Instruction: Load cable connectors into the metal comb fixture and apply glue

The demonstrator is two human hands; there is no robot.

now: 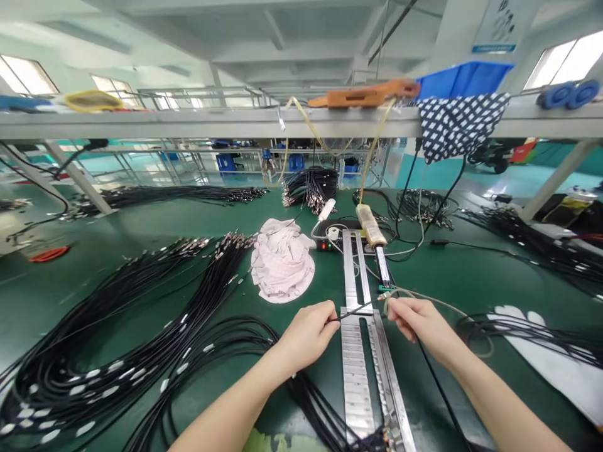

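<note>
My left hand (308, 333) is closed in a pinch on a thin black cable (355, 310). The cable's end, with a small metal tip, reaches right across a slotted metal fixture (357, 370). On the other side of the fixture, my right hand (419, 320) is closed, its fingertips pinching what looks like a thin pale wire (445, 302) beside the cable's end. Just above that end, a tape-wrapped tool (372, 226) with a narrow barrel slants down to a small green piece (386, 289). What lies inside the right fingers is partly hidden.
Bundles of black cables (188, 320) spread over the green table at left, with more at the back (311, 185) and right. A crumpled pale cloth (282, 260) lies left of the fixture. A white glove (541, 351) is at right. Overhead runs a shelf (211, 125) with a blue bin (464, 78).
</note>
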